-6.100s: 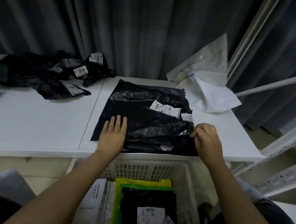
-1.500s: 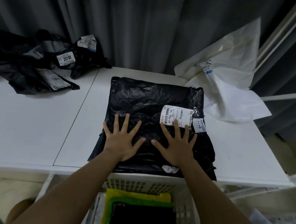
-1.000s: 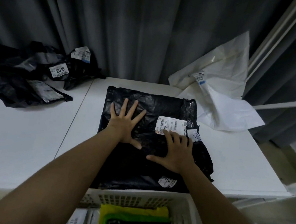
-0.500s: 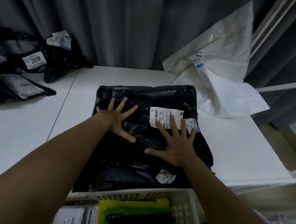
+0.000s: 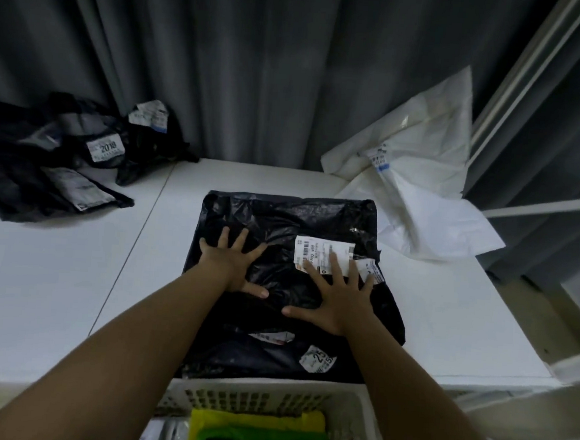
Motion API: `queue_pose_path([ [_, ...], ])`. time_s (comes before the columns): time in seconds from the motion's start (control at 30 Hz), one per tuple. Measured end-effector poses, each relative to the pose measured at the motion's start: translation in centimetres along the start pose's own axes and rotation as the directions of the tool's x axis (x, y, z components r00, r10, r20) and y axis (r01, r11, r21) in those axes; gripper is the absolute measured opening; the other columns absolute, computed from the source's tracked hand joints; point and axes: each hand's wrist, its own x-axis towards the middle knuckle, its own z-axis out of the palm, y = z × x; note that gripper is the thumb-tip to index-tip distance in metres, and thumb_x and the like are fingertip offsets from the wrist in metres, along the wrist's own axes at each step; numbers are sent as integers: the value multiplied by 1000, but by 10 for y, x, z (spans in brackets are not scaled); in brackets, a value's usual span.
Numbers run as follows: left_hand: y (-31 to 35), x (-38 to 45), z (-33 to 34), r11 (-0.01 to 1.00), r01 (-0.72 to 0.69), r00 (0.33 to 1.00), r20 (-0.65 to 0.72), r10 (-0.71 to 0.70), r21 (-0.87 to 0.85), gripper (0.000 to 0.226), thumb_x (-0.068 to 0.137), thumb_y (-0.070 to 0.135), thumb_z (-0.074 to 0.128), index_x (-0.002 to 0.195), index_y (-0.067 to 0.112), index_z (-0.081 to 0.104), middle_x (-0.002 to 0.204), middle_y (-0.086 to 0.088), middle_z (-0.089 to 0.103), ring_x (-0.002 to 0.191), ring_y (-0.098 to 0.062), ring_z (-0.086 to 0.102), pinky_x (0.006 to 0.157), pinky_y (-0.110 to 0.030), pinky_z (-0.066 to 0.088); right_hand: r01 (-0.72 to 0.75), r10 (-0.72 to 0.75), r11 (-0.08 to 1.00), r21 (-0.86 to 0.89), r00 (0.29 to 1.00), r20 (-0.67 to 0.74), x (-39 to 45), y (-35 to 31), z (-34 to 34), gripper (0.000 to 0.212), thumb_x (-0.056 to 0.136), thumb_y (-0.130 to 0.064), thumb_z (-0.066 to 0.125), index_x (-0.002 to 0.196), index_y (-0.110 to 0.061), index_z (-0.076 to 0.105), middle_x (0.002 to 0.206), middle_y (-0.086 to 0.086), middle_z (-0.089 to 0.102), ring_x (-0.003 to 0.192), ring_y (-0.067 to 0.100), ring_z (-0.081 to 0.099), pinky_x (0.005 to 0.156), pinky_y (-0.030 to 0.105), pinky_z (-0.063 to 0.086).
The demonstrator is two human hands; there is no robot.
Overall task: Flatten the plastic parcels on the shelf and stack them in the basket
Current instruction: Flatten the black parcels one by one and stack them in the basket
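Observation:
A black plastic parcel (image 5: pixel 281 219) with white shipping labels lies on the white shelf (image 5: pixel 53 289), its near edge at the shelf's front. My left hand (image 5: pixel 230 263) presses flat on its left half, fingers spread. My right hand (image 5: pixel 338 298) presses flat on its right half, fingertips on the large label. Below the shelf edge stands a white perforated basket (image 5: pixel 262 400) holding flattened parcels; a yellow one (image 5: pixel 254 421), a green one and a black one show.
A heap of crumpled black parcels (image 5: pixel 56 162) lies at the shelf's back left. White plastic parcels (image 5: pixel 417 194) lean at the back right against a white shelf post (image 5: pixel 517 84). A grey curtain hangs behind.
Both hands went from the parcel's near part, spread flat, to pressing farther up it. In the last half second they have barely shifted; the parcel lies flatter.

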Motion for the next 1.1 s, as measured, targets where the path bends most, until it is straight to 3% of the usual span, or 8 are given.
queue_pose_path([
  [0.2,23,-53,24,999,-26,947,-318,33,27,58,100,45,35,150,21,20,159,-9,11,146,-31,10,114,-51,20,2,-4,997,-76,999,-34,-32,-22,-19,91,81,-83,23,154,-31,4,161,12,-3,145,42,5,114,60,9],
  [0.3,20,-79,47,991,-39,866,-499,-29,-125,53,101,47,26,149,24,25,160,-6,12,147,-26,8,116,-46,19,92,-85,994,56,990,-110,-58,-30,-5,101,67,-87,-10,152,-37,8,162,4,-5,147,34,-3,115,58,6],
  [0.37,16,-92,60,980,-26,903,-425,-60,-195,58,99,55,17,152,30,16,161,-3,1,148,-24,-1,118,-48,10,88,-81,986,140,995,-54,-72,-34,7,99,64,-88,-16,151,-44,2,161,-2,-13,147,30,-13,116,57,-4],
  [0.47,11,-108,73,996,23,989,-143,-36,-91,70,92,68,12,150,36,-11,158,-3,-21,145,-27,-19,116,-54,-4,32,-48,990,140,992,113,-87,-42,13,71,87,-76,9,149,-46,-10,158,-3,-23,144,31,-23,114,57,-12],
  [0.57,3,-120,72,985,55,985,-153,-80,-163,71,94,66,16,149,36,-15,156,-6,-27,143,-31,-23,115,-56,-5,24,-52,975,219,991,125,-98,-49,1,68,92,-71,14,151,-43,-4,160,-2,-18,145,30,-19,115,57,-10],
  [0.83,-38,-148,59,860,3,933,-307,-186,-510,61,100,47,35,153,25,13,160,-12,6,145,-34,12,115,-48,19,168,-98,954,248,957,-273,-104,-67,-37,52,98,-47,43,146,-28,36,159,3,17,145,26,11,117,47,14],
  [0.97,-52,-152,52,738,-27,915,-313,-253,-675,62,99,41,42,151,14,20,156,-17,18,142,-36,21,114,-44,25,72,82,914,400,931,-355,-96,-55,-52,49,95,-32,50,143,-22,42,156,9,25,143,30,18,116,43,20],
  [1.1,-48,-128,47,683,13,908,-277,-315,-731,60,99,42,40,145,6,27,147,-21,33,134,-39,32,110,-42,27,-65,316,828,557,874,-369,-82,-26,-52,52,94,-19,46,145,-13,38,152,15,29,138,36,24,111,45,26],
])
